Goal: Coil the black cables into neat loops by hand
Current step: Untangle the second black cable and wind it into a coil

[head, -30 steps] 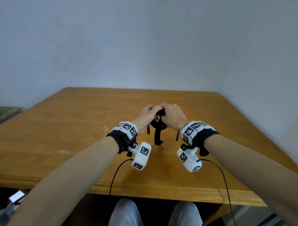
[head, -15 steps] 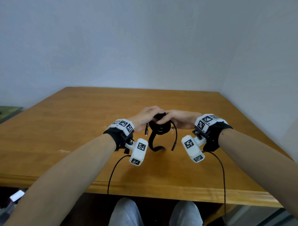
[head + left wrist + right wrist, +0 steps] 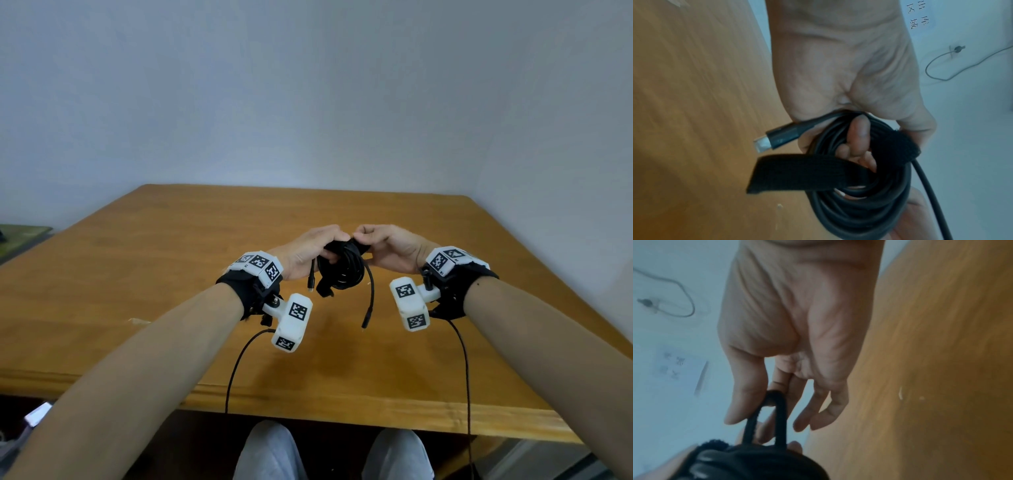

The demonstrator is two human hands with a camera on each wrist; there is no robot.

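Observation:
Both hands hold a coiled black cable (image 3: 342, 272) just above the wooden table (image 3: 171, 274). My left hand (image 3: 310, 253) grips the coil (image 3: 859, 211), with fingers curled through its loops. A black fabric strap (image 3: 797, 173) runs round the coil and its free end sticks out to the left. A USB plug (image 3: 777, 138) pokes out below the left palm. My right hand (image 3: 383, 248) pinches a fold of the strap (image 3: 777, 410) between thumb and fingers at the top of the coil (image 3: 756, 465). One loose cable end (image 3: 366, 320) hangs down on the right.
The table's front edge (image 3: 308, 407) is near my knees (image 3: 270, 452). Thin camera leads (image 3: 236, 370) hang from both wrists over that edge. A wall stands close behind and to the right of the table. A green object (image 3: 20, 236) lies beyond the far left.
The long strap end that hung toward the table is now drawn up round the coil, leaving a short tail. My right wrist swung out to the right. The loose cable end now hangs free.

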